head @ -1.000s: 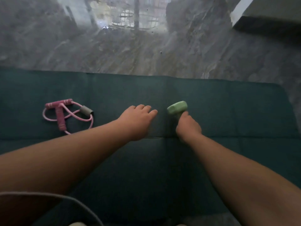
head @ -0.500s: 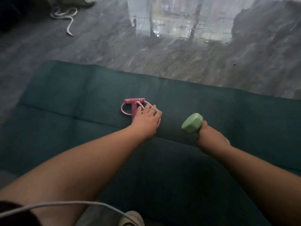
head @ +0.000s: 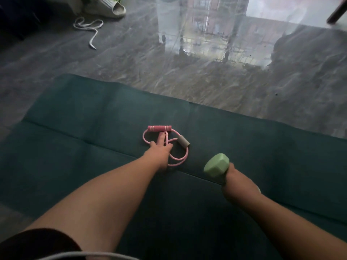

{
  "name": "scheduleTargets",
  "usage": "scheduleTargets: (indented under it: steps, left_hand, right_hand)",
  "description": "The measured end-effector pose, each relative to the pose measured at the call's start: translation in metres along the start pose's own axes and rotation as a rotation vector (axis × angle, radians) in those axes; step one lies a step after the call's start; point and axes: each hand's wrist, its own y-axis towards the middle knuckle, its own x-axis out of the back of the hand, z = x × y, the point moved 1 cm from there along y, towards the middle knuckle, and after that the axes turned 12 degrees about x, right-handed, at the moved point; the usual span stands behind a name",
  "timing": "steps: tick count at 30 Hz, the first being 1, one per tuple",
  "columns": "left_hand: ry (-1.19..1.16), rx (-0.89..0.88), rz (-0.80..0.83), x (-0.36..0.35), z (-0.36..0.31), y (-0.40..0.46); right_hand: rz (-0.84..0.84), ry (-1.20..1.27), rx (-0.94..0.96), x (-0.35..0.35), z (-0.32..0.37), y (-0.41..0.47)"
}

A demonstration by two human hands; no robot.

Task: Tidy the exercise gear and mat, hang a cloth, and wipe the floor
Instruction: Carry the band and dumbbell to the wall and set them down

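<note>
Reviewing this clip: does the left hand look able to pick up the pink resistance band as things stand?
Probably yes. The left hand already lies on the pink resistance band on the mat, fingers straight, nothing covering it. The right hand holds the green dumbbell, off to the side.

Left hand (head: 158,153) moved from bare mat (head: 78,128) onto pink resistance band (head: 165,142), fingers now spread over its loops beside pink handle. Right hand (head: 237,182) lifted green dumbbell (head: 216,165) from upright on mat to tilted, raised. Slipper (head: 110,8) and white cord (head: 90,29) entered view.
</note>
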Motion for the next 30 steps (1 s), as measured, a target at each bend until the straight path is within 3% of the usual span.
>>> scheduleTargets:
  steps: [3,6,9,15,20,25,30]
  left_hand:
    - [-0.061,0.053,-0.019,0.011,-0.007,0.002]
    - [0.007,0.090,-0.184,0.022,-0.016,0.006]
    - [0.103,0.017,-0.310,0.017,-0.024,0.014]
    - [0.103,-0.016,-0.114,0.005,-0.028,0.028]
    - [0.077,-0.007,-0.164,0.018,-0.032,0.027]
    - [0.119,-0.017,-0.056,0.009,-0.030,0.023]
    - [0.068,0.044,-0.139,0.007,-0.035,0.008]
  right_hand:
    - [-0.009,0.024,-0.011,0.001,-0.005,-0.003]
    - [-0.008,0.040,-0.015,0.000,-0.010,-0.006]
    - [-0.007,0.049,-0.023,-0.001,-0.013,-0.009]
    - [0.008,0.069,-0.024,-0.005,-0.022,-0.017]
    - [0.031,0.078,-0.034,-0.003,-0.028,-0.019]
    - [0.047,0.080,-0.050,-0.004,-0.033,-0.021]
    - [0.067,0.076,-0.038,-0.008,-0.038,-0.021]
